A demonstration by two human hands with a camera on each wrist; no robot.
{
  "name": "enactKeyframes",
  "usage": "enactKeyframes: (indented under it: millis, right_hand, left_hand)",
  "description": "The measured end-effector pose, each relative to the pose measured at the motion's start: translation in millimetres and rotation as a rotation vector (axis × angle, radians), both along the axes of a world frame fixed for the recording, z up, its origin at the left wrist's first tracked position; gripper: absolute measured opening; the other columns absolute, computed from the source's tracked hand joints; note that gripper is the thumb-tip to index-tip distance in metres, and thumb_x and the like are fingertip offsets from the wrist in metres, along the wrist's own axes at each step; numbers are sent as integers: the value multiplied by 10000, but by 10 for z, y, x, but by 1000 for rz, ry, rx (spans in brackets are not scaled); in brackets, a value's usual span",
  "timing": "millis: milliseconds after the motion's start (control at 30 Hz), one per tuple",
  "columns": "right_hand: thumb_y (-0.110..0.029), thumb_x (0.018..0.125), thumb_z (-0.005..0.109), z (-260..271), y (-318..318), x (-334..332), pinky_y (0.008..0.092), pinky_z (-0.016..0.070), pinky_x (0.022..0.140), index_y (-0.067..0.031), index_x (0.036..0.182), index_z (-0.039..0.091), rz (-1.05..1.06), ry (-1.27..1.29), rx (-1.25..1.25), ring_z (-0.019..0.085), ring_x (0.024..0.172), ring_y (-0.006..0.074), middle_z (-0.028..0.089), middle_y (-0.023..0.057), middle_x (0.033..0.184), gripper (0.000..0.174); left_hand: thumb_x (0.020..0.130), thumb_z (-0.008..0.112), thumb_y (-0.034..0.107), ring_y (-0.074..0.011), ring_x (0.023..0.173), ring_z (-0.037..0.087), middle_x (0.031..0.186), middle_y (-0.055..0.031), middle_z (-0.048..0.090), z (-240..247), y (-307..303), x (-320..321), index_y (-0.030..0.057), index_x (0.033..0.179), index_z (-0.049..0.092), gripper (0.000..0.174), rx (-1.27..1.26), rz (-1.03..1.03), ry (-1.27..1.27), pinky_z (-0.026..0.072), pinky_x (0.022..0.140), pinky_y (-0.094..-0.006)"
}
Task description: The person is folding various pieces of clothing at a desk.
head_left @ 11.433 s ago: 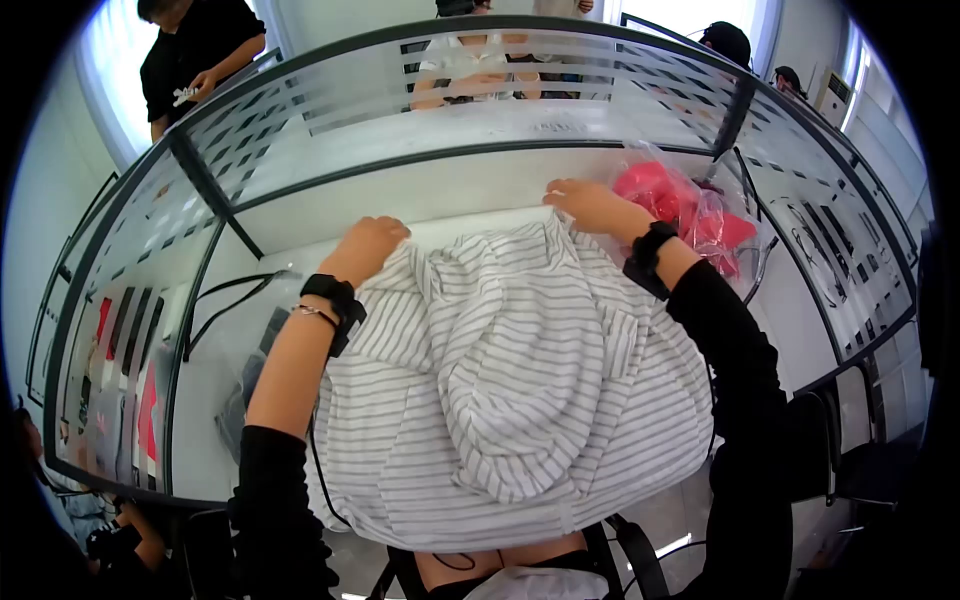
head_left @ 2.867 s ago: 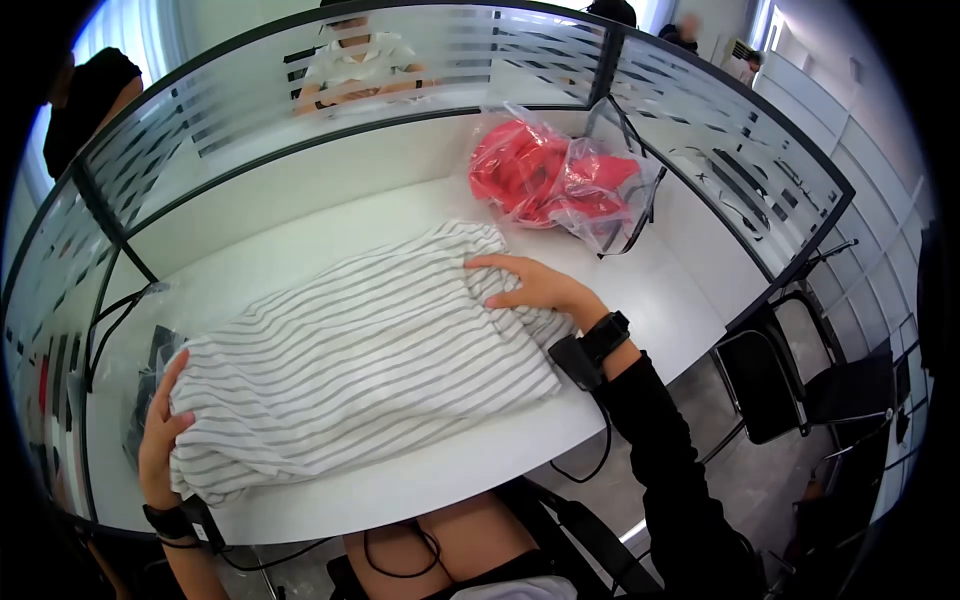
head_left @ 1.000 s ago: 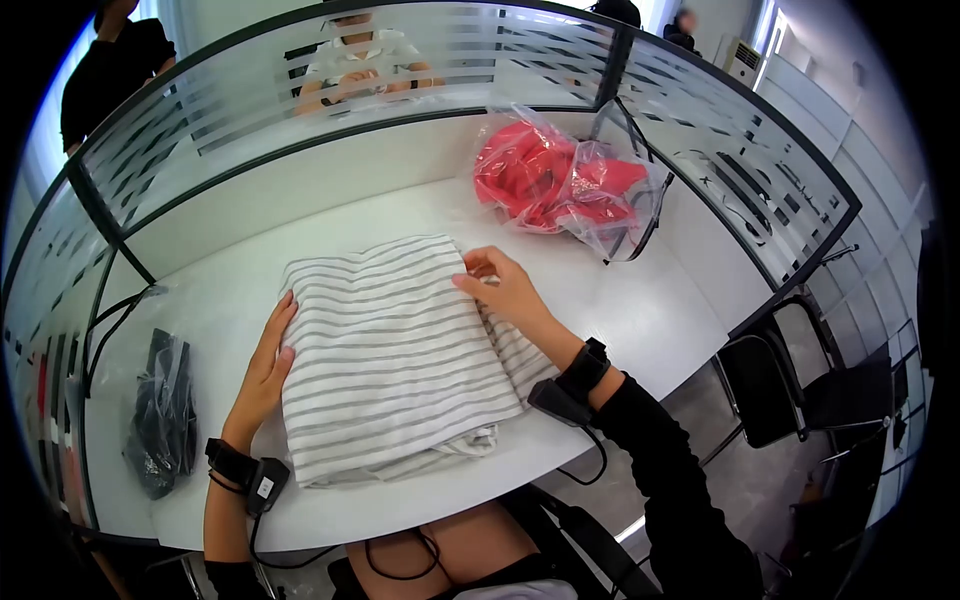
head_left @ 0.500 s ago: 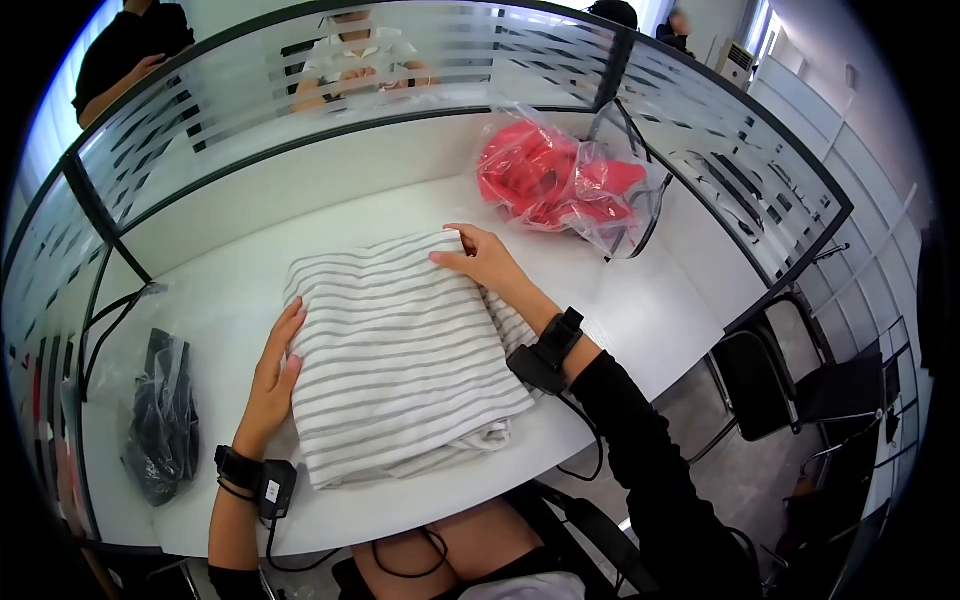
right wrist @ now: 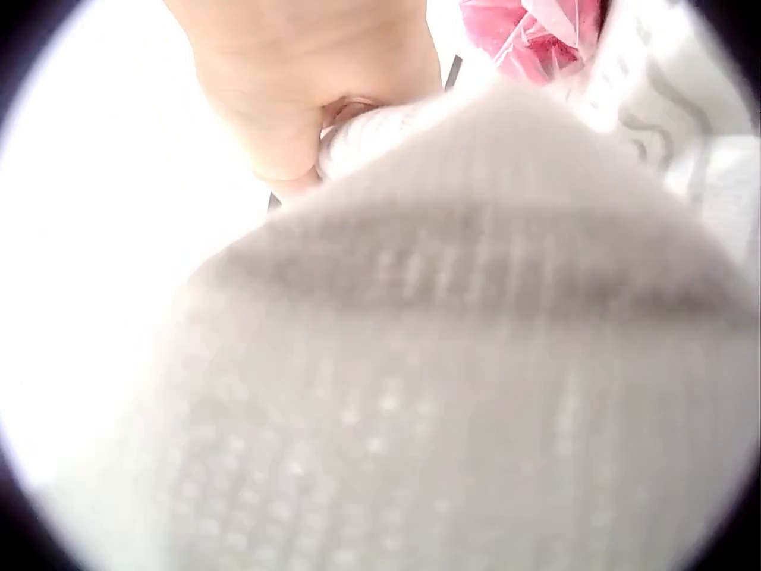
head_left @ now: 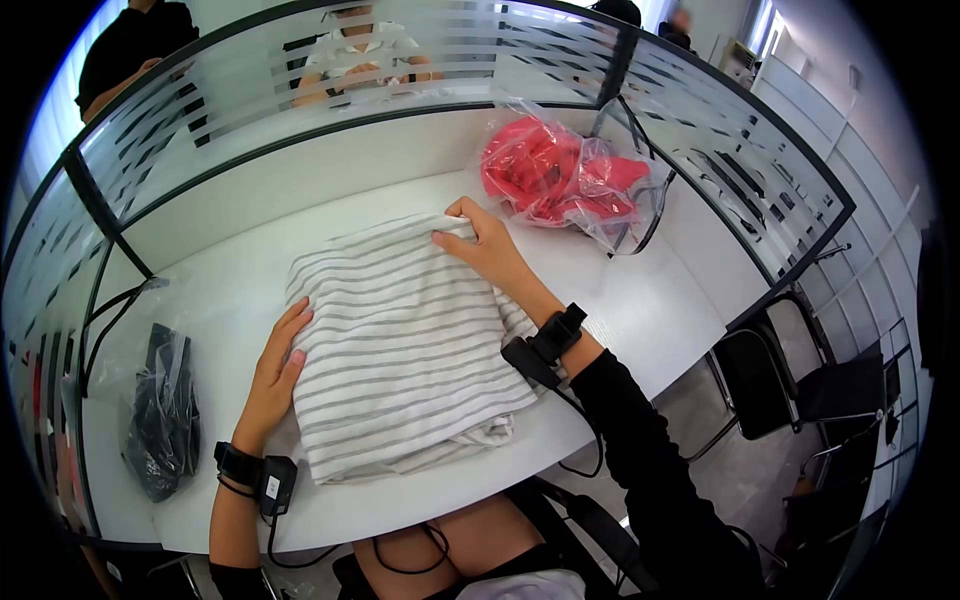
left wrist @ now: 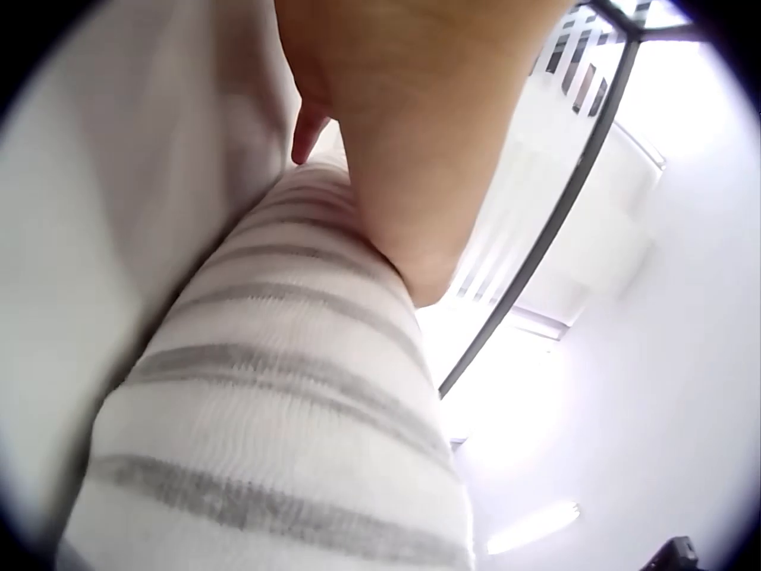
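Observation:
A white hoodie with grey stripes [head_left: 400, 350] lies folded into a thick, roughly square bundle on the white table; its hood is hidden in the folds. My right hand [head_left: 485, 245] pinches the bundle's far right corner, thumb on top and fingers over the edge. Along the left side rests my left hand [head_left: 275, 365], its fingers straight and its thumb touching the cloth. In the left wrist view the palm [left wrist: 410, 143] lies against the bundle's striped side. Blurred cloth [right wrist: 476, 393] fills most of the right wrist view, below the hand [right wrist: 315, 71].
A clear bag with red cloth [head_left: 560, 175] lies at the back right of the table [head_left: 640, 300]. Another clear bag with dark contents [head_left: 165, 415] is at the left. A low partition [head_left: 320, 165] surrounds the table, and a person [head_left: 365, 65] sits beyond it.
The hoodie was spread out with its hood showing, then became a long strip, then a square bundle. Lately my right hand has moved up to its far right corner and grips it there.

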State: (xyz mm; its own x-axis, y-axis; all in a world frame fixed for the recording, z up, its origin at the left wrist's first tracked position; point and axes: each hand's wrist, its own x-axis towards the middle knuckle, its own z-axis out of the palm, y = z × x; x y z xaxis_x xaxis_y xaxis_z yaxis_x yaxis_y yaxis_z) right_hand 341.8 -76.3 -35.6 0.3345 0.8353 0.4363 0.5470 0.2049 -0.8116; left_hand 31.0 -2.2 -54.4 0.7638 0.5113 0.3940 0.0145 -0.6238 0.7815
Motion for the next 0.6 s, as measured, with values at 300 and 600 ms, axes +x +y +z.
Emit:
enactKeyframes:
  millis: [300,600]
  right_hand:
    - [-354,748,679,-97,-80,214,261,463,576,83,1000,511,180,478,-533,555,666,141,566,96,789,532]
    - [-279,700,733,-13,-291,134,278,514,649,111,1023,527,214,650,-641,613,729,194,609,146,880,547]
  left_hand:
    - [888,384,139,-268,1280,294,1360,-136,348,27,-21,-13,14,1243,428,380,35,3,14,189,1056,-345]
    - [889,372,145,-274,1281,290,1360,-139,347,45,-31,-7,8,1237,429,379,50,4,25,194,1055,-351]
